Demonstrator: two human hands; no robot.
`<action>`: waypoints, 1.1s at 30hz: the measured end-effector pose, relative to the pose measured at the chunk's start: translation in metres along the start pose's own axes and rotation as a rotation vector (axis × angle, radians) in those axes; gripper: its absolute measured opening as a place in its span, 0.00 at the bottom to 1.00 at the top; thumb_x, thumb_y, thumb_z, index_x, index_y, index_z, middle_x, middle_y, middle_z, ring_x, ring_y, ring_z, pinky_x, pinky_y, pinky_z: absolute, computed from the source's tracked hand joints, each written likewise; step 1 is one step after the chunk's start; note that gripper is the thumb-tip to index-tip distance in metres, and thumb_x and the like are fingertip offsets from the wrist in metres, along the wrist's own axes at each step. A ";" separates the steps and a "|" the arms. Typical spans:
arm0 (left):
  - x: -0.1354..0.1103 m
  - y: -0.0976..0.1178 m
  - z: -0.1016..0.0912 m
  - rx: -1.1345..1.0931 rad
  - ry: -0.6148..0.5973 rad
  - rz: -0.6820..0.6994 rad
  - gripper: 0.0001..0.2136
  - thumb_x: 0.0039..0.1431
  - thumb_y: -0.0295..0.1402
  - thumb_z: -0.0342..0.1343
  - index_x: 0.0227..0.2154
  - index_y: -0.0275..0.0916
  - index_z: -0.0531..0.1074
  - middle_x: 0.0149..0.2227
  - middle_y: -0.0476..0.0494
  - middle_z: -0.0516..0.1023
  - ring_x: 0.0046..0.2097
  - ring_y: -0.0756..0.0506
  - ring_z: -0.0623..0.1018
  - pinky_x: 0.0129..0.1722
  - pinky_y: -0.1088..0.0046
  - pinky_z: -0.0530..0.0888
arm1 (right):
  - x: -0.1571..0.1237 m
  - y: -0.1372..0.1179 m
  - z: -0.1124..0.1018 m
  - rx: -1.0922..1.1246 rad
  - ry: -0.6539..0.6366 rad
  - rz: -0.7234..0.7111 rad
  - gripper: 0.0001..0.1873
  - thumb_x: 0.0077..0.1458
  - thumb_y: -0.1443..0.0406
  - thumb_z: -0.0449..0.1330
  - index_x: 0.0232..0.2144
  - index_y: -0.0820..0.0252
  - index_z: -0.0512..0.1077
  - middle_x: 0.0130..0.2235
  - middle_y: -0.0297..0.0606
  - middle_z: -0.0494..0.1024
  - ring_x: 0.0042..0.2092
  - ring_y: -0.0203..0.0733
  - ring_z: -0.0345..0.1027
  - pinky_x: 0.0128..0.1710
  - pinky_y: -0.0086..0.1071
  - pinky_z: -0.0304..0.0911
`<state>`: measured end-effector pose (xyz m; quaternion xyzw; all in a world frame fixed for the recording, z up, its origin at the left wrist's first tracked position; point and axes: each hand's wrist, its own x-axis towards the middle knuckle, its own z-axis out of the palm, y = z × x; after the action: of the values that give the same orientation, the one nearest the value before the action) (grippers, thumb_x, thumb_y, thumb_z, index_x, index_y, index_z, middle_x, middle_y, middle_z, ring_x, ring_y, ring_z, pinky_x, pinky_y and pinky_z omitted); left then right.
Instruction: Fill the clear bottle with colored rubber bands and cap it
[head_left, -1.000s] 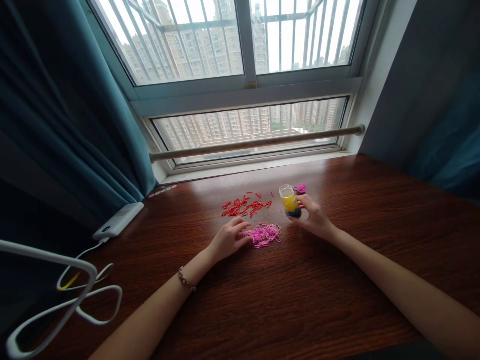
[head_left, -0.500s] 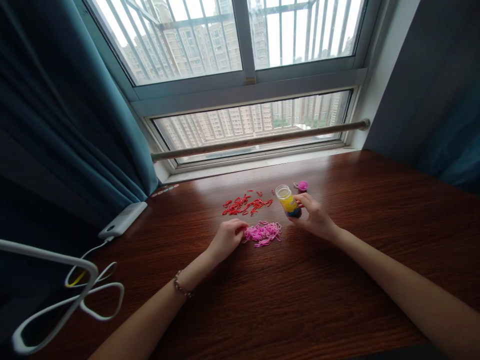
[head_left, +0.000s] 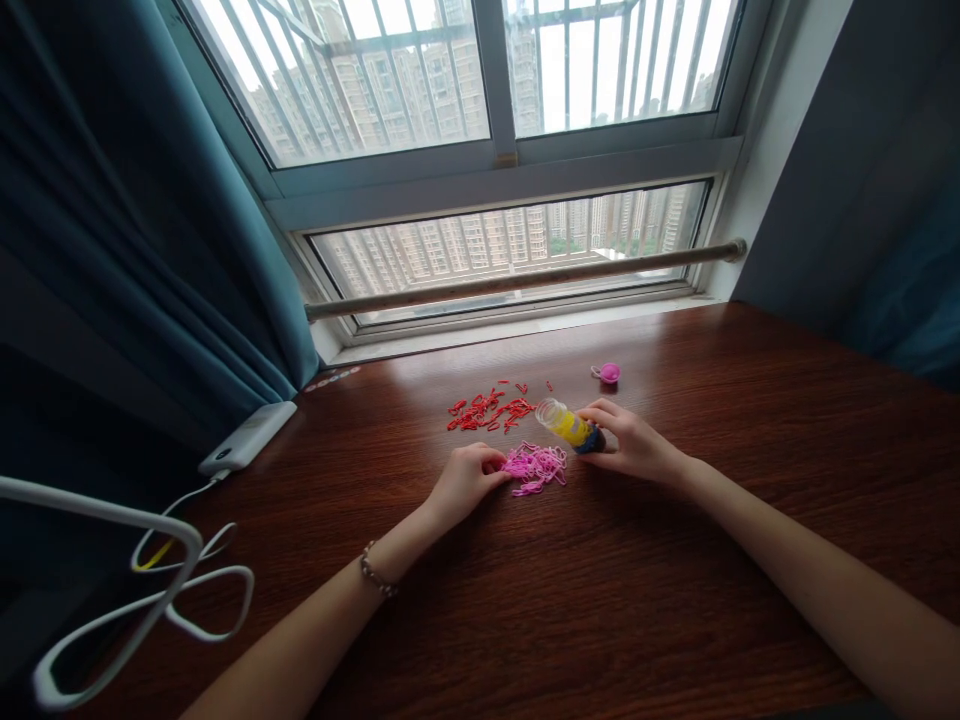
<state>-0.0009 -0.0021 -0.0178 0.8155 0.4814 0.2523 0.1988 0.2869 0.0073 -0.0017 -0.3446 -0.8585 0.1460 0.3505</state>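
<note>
My right hand is wrapped around a clear jar with a yellow layer inside and a dark blue one at its bottom. The jar tilts strongly, its open mouth pointing left, above the right side of a pile of pink paper clips. At the pile's left edge my left hand has thumb and fingers pinched together on the pink clips. Behind that pile, red paper clips lie scattered. A round pink lid with a small loop rests beyond my right hand.
Everything lies on a brown wooden table below a barred window. At the left are a white power bank and a looping white cable beside a blue curtain. A metal rail crosses the window.
The jar has tipped further to the left and come down nearer the pink clips. My left hand has moved slightly right, into the pile's edge.
</note>
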 end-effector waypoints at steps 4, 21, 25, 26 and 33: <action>0.001 0.003 0.000 -0.008 -0.011 0.037 0.06 0.53 0.32 0.54 0.28 0.38 0.75 0.28 0.47 0.72 0.29 0.50 0.70 0.29 0.76 0.66 | -0.001 0.002 0.001 -0.004 -0.022 0.000 0.26 0.43 0.68 0.64 0.47 0.57 0.65 0.41 0.40 0.68 0.40 0.44 0.66 0.41 0.34 0.63; 0.003 0.004 -0.011 -0.185 0.060 0.072 0.04 0.51 0.29 0.54 0.25 0.35 0.72 0.29 0.46 0.70 0.33 0.50 0.69 0.33 0.76 0.66 | 0.000 -0.003 -0.006 0.019 -0.104 -0.023 0.25 0.43 0.70 0.63 0.47 0.58 0.65 0.42 0.40 0.67 0.41 0.44 0.64 0.42 0.34 0.62; 0.004 0.012 -0.015 -0.317 0.075 0.016 0.05 0.51 0.30 0.54 0.25 0.33 0.72 0.28 0.46 0.70 0.30 0.51 0.69 0.29 0.77 0.66 | 0.000 -0.006 -0.007 0.018 -0.127 -0.021 0.27 0.43 0.71 0.62 0.48 0.57 0.65 0.42 0.40 0.66 0.40 0.43 0.64 0.42 0.34 0.62; 0.005 0.013 -0.016 -0.347 0.081 0.005 0.05 0.51 0.30 0.54 0.26 0.33 0.72 0.28 0.46 0.70 0.29 0.51 0.69 0.29 0.77 0.65 | 0.000 -0.008 -0.008 0.015 -0.135 -0.021 0.27 0.43 0.71 0.62 0.48 0.56 0.65 0.42 0.39 0.66 0.40 0.43 0.64 0.42 0.33 0.61; 0.023 0.016 -0.029 -0.366 0.109 0.089 0.05 0.51 0.30 0.55 0.28 0.33 0.73 0.29 0.45 0.70 0.30 0.51 0.69 0.29 0.77 0.66 | 0.001 -0.011 -0.009 0.019 -0.163 -0.012 0.28 0.43 0.71 0.62 0.49 0.56 0.66 0.41 0.39 0.66 0.40 0.43 0.64 0.42 0.33 0.61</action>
<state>0.0018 0.0132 0.0194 0.7714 0.4011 0.3878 0.3060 0.2873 0.0001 0.0107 -0.3232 -0.8848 0.1798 0.2835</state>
